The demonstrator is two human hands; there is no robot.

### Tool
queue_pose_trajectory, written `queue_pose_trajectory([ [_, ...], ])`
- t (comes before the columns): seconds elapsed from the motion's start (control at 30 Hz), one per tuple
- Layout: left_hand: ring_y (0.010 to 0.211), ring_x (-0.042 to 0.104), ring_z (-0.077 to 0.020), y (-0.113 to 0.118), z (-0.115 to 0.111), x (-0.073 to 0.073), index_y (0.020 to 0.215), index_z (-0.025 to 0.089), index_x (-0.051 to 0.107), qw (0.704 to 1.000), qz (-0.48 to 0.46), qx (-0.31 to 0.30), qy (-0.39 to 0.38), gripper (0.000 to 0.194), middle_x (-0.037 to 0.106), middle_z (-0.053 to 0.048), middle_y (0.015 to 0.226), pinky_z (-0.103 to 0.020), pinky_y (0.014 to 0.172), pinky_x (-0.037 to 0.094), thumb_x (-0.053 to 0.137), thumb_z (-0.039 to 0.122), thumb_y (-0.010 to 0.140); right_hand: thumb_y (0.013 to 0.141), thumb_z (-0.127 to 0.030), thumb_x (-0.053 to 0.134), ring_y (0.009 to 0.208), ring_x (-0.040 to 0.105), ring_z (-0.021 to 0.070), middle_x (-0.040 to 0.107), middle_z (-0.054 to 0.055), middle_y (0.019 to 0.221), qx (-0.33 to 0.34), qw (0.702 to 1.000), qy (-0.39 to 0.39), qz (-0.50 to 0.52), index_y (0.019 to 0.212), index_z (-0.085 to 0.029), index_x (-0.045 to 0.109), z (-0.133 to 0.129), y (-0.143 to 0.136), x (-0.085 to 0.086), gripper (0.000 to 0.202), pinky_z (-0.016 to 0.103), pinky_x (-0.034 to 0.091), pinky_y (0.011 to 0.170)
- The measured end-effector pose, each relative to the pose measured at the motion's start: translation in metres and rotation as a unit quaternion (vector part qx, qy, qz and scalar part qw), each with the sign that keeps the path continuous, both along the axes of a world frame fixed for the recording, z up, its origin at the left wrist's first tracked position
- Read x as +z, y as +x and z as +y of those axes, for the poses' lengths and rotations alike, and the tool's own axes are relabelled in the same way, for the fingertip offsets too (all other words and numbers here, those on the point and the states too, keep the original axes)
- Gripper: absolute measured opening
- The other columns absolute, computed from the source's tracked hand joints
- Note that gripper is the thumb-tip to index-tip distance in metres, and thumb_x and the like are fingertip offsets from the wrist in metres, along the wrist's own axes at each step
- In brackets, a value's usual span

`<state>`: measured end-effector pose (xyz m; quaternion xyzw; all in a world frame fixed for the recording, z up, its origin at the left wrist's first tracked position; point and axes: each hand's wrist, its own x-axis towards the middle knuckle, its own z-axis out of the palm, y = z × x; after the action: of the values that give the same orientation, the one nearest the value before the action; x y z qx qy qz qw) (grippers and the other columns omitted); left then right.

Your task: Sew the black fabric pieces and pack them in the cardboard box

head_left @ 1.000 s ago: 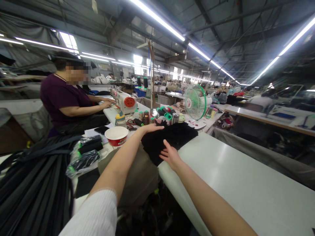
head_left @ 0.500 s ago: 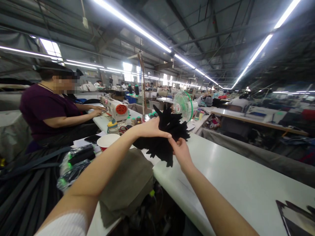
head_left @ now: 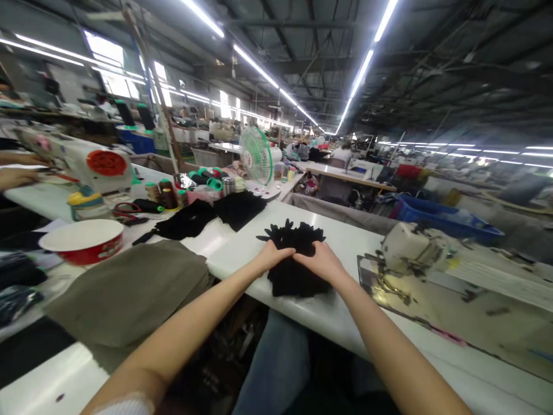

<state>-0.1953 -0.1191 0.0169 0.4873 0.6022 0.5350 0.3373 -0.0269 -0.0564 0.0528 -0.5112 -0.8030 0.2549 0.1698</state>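
Observation:
A bundle of black fabric pieces (head_left: 300,281) with ragged, fanned-out edges rests at the front edge of the white table (head_left: 345,227). My left hand (head_left: 275,255) grips its left side, thumb across the top. From the right, my right hand (head_left: 320,262) holds the same bundle, its thumb close to the left one. The fingers under the fabric are hidden. Farther left lie two more black fabric piles, one flat and spread (head_left: 185,221) and one more compact (head_left: 240,208).
A sewing machine (head_left: 458,259) stands to the right. On the left are olive-grey cloth (head_left: 133,294), a red-and-white bowl (head_left: 88,245), scissors (head_left: 127,212) and thread spools (head_left: 167,195). A green fan (head_left: 256,155) stands behind. A co-worker's hands (head_left: 19,173) show at far left.
The view has turned right, bringing the sewing machine into sight. Both hands have carried the black bundle from above the left piles down to the white table's front edge.

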Motion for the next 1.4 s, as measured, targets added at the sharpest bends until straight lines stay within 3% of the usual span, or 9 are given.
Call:
queue_pose_trajectory([
  [0.2, 0.097, 0.070, -0.0294, 0.005, -0.008, -0.007, 0.095, 0.016, 0.068, 0.996, -0.024, 0.072, -0.051, 0.022, 0.075, -0.009, 0.097, -0.035, 0.084, 0.057, 0.059, 0.028, 0.080, 0.078, -0.045, 0.076, 0.101, 0.068, 0.0276, 0.073, 0.014, 0.109, 0.032, 0.999, -0.034, -0.019, 0.107, -0.013, 0.071, 0.016, 0.013, 0.008, 0.044, 0.041, 0.052, 0.089],
  [0.33, 0.105, 0.067, -0.0287, 0.011, -0.008, -0.007, 0.100, 0.018, 0.069, 0.996, 0.006, 0.091, -0.026, 0.027, 0.074, -0.007, 0.104, -0.034, 0.090, 0.054, 0.059, 0.029, 0.079, 0.081, -0.051, 0.076, 0.096, 0.069, 0.0238, 0.074, 0.009, 0.100, 0.060, 0.997, -0.044, -0.017, 0.101, -0.014, 0.072, 0.014, 0.007, 0.012, 0.042, 0.041, 0.053, 0.090],
  [0.43, 0.108, 0.066, -0.0286, 0.013, -0.007, -0.004, 0.101, 0.020, 0.069, 0.996, 0.020, 0.087, -0.026, 0.027, 0.074, -0.006, 0.105, -0.034, 0.092, 0.052, 0.061, 0.029, 0.077, 0.087, -0.045, 0.074, 0.097, 0.068, 0.0224, 0.073, 0.008, 0.102, 0.057, 0.997, -0.047, -0.025, 0.099, -0.015, 0.071, 0.013, 0.003, 0.013, 0.033, 0.043, 0.053, 0.092],
  [0.67, 0.072, 0.069, -0.0262, 0.012, -0.016, -0.001, 0.087, 0.017, 0.065, 0.985, -0.058, 0.112, -0.122, 0.020, 0.071, -0.008, 0.076, -0.030, 0.053, 0.051, 0.059, 0.034, 0.079, 0.097, -0.036, 0.065, 0.091, 0.068, 0.0190, 0.069, 0.005, 0.105, 0.039, 0.996, -0.079, -0.015, 0.107, -0.014, 0.066, 0.021, 0.026, 0.012, 0.024, 0.038, 0.058, 0.081],
  [0.8, 0.082, 0.071, -0.0253, 0.015, -0.021, -0.001, 0.096, 0.017, 0.067, 0.983, -0.098, 0.110, -0.110, 0.022, 0.073, -0.008, 0.083, -0.029, 0.061, 0.056, 0.061, 0.033, 0.082, 0.097, -0.037, 0.063, 0.088, 0.068, 0.0185, 0.069, 0.005, 0.104, 0.026, 0.997, -0.065, -0.029, 0.108, -0.014, 0.066, 0.022, 0.032, 0.010, 0.026, 0.037, 0.058, 0.079],
  [0.97, 0.107, 0.068, -0.0257, 0.019, -0.021, 0.004, 0.115, 0.018, 0.063, 0.984, -0.103, 0.127, -0.063, 0.037, 0.072, -0.010, 0.112, -0.032, 0.087, 0.058, 0.070, 0.032, 0.082, 0.097, -0.037, 0.064, 0.097, 0.067, 0.0208, 0.068, 0.006, 0.110, 0.008, 0.996, -0.012, -0.093, 0.109, -0.015, 0.066, 0.023, 0.024, 0.012, 0.026, 0.041, 0.056, 0.087],
  [1.13, 0.129, 0.054, -0.0295, 0.016, -0.018, 0.002, 0.135, 0.011, 0.040, 0.977, -0.086, 0.184, -0.065, 0.082, 0.053, -0.021, 0.140, -0.035, 0.106, 0.048, 0.085, 0.028, 0.069, 0.097, -0.038, 0.064, 0.100, 0.067, 0.0215, 0.068, 0.007, 0.112, 0.008, 0.989, 0.033, -0.143, 0.112, -0.016, 0.066, 0.024, 0.019, 0.017, 0.027, 0.042, 0.055, 0.089],
  [1.23, 0.124, 0.058, -0.0318, 0.011, -0.016, -0.002, 0.132, 0.009, 0.040, 0.973, -0.085, 0.195, -0.092, 0.074, 0.054, -0.023, 0.136, -0.037, 0.101, 0.051, 0.080, 0.021, 0.070, 0.097, -0.038, 0.063, 0.099, 0.067, 0.0209, 0.068, 0.007, 0.113, 0.003, 0.985, 0.060, -0.163, 0.114, -0.016, 0.065, 0.026, 0.024, 0.022, 0.028, 0.041, 0.056, 0.087],
  [1.4, 0.112, 0.064, -0.0296, 0.006, -0.015, -0.012, 0.122, 0.011, 0.046, 0.975, -0.098, 0.182, -0.081, 0.056, 0.061, -0.019, 0.124, -0.035, 0.092, 0.055, 0.073, 0.025, 0.075, 0.096, -0.038, 0.064, 0.110, 0.063, 0.0254, 0.066, 0.012, 0.118, -0.031, 0.969, 0.135, -0.206, 0.116, -0.013, 0.064, 0.024, 0.036, 0.029, 0.032, 0.046, 0.051, 0.095],
])
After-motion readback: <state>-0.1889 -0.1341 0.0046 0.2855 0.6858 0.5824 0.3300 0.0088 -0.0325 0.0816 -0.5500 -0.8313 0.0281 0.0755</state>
